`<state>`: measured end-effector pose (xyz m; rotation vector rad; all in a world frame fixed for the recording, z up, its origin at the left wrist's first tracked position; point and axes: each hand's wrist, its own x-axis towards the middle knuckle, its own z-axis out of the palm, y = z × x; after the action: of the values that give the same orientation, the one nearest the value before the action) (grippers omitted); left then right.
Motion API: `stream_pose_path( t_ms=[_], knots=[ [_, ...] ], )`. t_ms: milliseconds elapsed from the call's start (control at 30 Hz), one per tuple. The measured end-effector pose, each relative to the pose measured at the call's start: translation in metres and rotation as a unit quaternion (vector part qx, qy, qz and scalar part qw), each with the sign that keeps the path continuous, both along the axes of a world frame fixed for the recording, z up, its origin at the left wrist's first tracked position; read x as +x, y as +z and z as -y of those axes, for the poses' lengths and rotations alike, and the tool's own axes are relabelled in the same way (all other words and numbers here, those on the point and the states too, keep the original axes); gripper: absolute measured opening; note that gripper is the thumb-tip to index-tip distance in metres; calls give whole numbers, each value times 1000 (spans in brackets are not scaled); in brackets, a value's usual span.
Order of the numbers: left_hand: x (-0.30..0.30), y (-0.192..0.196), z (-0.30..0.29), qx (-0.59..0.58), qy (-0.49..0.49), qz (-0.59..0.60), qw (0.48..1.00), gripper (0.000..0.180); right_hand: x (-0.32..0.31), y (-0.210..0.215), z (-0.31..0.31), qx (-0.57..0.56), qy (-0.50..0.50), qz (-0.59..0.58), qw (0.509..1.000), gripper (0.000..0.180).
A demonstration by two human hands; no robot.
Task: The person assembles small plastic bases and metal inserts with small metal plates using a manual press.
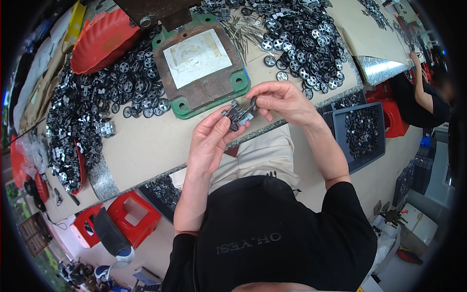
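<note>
Indoors, the left hand [208, 141] grips a small grey chassis [234, 115] above the desk [134, 158] at twelve o'clock, likely light, stiff and best held by its sides; toward one o'clock, a black wheel [253, 104] sits pinched in the right hand [286, 103]. Both hands mask much of the parts; whether these touch is unclear.

Between the left fingers [221, 127] I see a small blocky plastic part [237, 115], grey and black; at the right fingers [270, 91], a round black wheel [253, 103]. Beyond them, a squarish metal base [206, 92], green-edged and rusty brown, bears a whitish rectangular sheet [198, 58]; to their far left, a ribbed red plastic basin [104, 41].
</note>
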<state>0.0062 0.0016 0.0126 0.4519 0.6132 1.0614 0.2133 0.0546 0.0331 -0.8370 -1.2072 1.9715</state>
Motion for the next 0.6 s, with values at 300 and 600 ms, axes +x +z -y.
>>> stream_pose_path(
  t_ms=[300, 600],
  knots=[
    [2, 2, 1, -10, 25, -19, 999, 28, -12, 3, 7, 93, -19, 53, 994, 40],
    [2, 1, 2, 0, 29, -25, 999, 28, -9, 3, 2, 178, 20, 68, 981, 40]
  ],
)
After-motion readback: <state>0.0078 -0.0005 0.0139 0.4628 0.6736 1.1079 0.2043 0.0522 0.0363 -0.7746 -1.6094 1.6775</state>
